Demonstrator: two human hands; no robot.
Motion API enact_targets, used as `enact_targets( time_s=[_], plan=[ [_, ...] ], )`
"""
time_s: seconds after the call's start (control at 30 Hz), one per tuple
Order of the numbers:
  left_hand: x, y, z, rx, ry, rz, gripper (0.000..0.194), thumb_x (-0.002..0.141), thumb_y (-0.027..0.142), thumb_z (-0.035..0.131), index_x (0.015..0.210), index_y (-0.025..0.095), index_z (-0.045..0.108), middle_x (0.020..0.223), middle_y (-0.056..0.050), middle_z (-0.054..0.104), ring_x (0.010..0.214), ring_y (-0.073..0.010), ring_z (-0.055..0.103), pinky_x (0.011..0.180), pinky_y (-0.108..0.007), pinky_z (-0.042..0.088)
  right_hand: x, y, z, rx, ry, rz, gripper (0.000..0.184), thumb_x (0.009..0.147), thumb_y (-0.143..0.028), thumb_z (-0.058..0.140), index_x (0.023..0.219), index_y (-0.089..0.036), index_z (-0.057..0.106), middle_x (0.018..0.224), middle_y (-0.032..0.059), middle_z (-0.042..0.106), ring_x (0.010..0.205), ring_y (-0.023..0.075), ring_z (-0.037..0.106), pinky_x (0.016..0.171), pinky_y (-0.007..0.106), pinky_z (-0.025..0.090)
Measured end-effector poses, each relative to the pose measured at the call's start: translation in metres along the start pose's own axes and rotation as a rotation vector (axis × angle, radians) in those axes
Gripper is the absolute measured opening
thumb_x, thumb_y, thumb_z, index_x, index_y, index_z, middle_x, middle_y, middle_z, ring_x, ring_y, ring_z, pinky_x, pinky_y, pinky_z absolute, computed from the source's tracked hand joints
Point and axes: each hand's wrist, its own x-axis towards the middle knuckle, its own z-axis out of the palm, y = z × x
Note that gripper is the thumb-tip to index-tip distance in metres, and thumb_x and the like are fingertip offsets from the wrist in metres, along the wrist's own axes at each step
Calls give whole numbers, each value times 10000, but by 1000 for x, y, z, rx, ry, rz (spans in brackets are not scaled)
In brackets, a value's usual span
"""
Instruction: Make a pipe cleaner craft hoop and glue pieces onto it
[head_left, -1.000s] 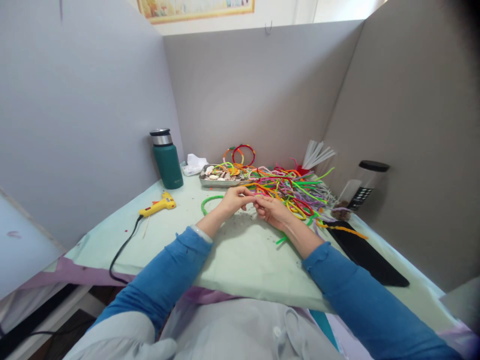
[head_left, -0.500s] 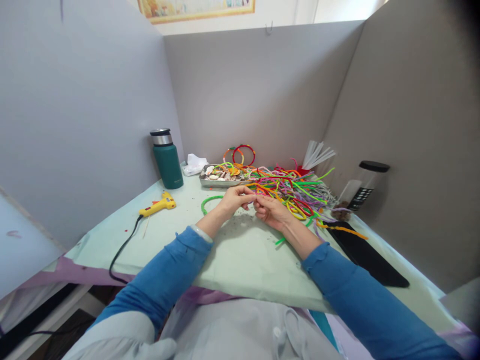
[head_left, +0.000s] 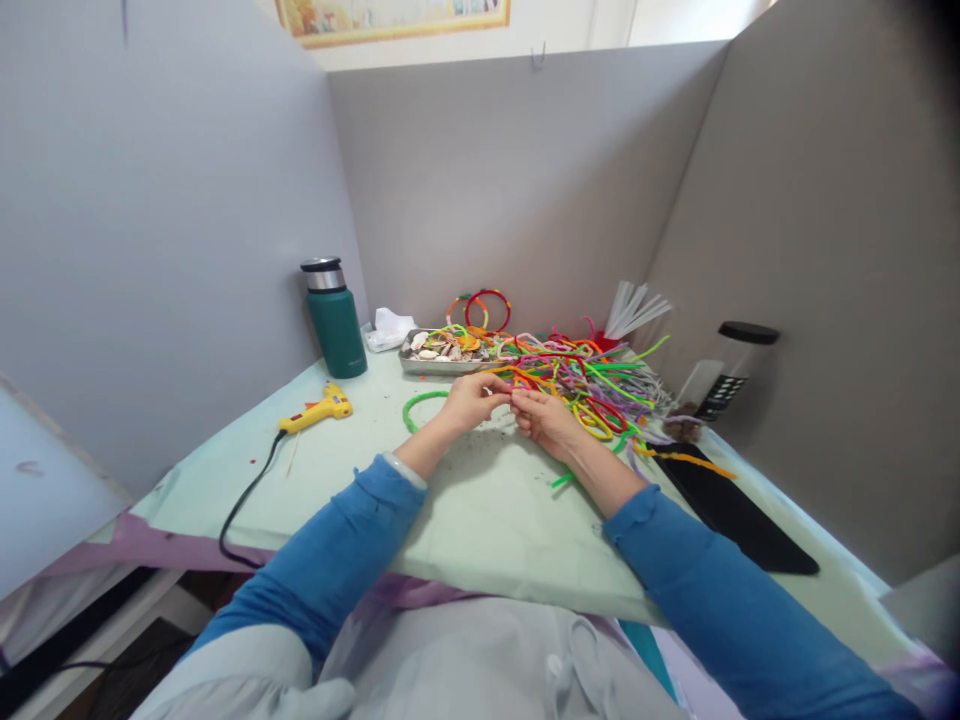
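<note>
My left hand (head_left: 472, 402) and my right hand (head_left: 549, 424) meet above the middle of the table, thumbs and fingers closed in a pinch. Between their fingertips a small pinkish-red piece (head_left: 511, 393) shows; it is mostly hidden, and its kind is unclear. Just left of my left hand, a green ring (head_left: 417, 402) lies on the cloth, partly covered by the wrist. Behind and to the right of my right hand spreads a tangled heap of coloured pipe cleaners (head_left: 592, 375). A green pipe cleaner end (head_left: 561, 481) pokes out below my right wrist.
A metal tray (head_left: 442, 367) of shells stands behind my hands, with coloured rings (head_left: 488, 292) leaning behind it. At left are a yellow glue gun (head_left: 319, 408) with its cord and a green bottle (head_left: 336, 325). Glue sticks (head_left: 634, 310), a clear jar (head_left: 731, 370) and a black slab (head_left: 739, 510) sit right.
Both hands stay pinched together at nearly the same spot, with a slight shift of the fingers. The pinkish-red piece shows a little more between the fingertips.
</note>
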Motion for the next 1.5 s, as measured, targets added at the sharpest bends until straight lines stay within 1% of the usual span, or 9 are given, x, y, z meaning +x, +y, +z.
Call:
enact_targets(
  time_s=[0.13, 0.3, 0.43, 0.53, 0.67, 0.8, 1.03, 1.23, 1.5],
  plan=[
    [-1, 1, -2, 221, 27, 70, 188, 722, 265, 583, 836, 156, 685, 716, -19, 662, 570, -87, 537, 570, -190, 408, 1, 4, -1, -130, 45, -64, 295, 629, -403, 706, 679, -162, 544, 568, -45, 480, 411, 40, 359, 385, 194, 223],
    [-3, 3, -3, 415, 13, 153, 178, 740, 250, 570, 838, 178, 700, 787, -30, 689, 696, -128, 581, 667, -212, 409, 1, 5, 0, -285, 107, -103, 277, 641, -419, 676, 645, -178, 539, 457, -61, 425, 376, 56, 327, 371, 211, 215],
    [-4, 3, -3, 504, -2, 161, 191, 752, 268, 562, 858, 192, 701, 834, -39, 690, 732, -145, 587, 675, -220, 403, 2, 6, 0, -367, 128, -146, 252, 654, -417, 650, 637, -190, 543, 419, -67, 406, 361, 66, 315, 369, 226, 208],
    [-5, 3, -3, 550, 0, 146, 199, 755, 283, 558, 864, 200, 702, 832, -48, 688, 728, -157, 584, 667, -228, 400, 2, 7, -1, -414, 145, -175, 235, 663, -408, 634, 634, -194, 544, 415, -63, 406, 359, 70, 315, 368, 231, 203],
    [-7, 3, -3, 595, -8, 128, 210, 768, 297, 535, 857, 200, 698, 806, -56, 683, 711, -165, 579, 660, -239, 398, 2, 8, -1, -492, 160, -206, 219, 683, -400, 612, 631, -198, 546, 404, -59, 403, 359, 74, 309, 370, 234, 199],
    [-9, 4, -4, 609, -28, 125, 203, 766, 277, 526, 857, 193, 687, 821, -57, 679, 737, -165, 577, 670, -237, 397, 2, 8, -1, -557, 183, -248, 219, 682, -406, 609, 626, -202, 553, 412, -57, 418, 370, 78, 317, 391, 234, 213],
    [-9, 4, -3, 602, -24, 164, 177, 759, 260, 525, 829, 201, 677, 803, -45, 675, 727, -168, 575, 643, -239, 386, 1, 6, 2, -596, 182, -278, 184, 683, -381, 612, 638, -210, 561, 430, -48, 431, 418, 96, 352, 431, 236, 235],
    [-10, 5, -3, 591, -25, 127, 187, 759, 290, 531, 827, 190, 673, 780, -49, 675, 710, -163, 578, 631, -234, 380, -2, 4, 4, -595, 189, -287, 183, 690, -379, 608, 647, -209, 559, 442, -47, 438, 434, 102, 366, 443, 238, 253],
    [-9, 4, -3, 611, -32, 122, 188, 762, 285, 515, 814, 187, 667, 775, -54, 679, 710, -171, 581, 615, -239, 373, -1, 4, 3, -636, 198, -300, 206, 715, -398, 579, 658, -204, 537, 435, -53, 427, 417, 99, 366, 434, 240, 285]
  ],
)
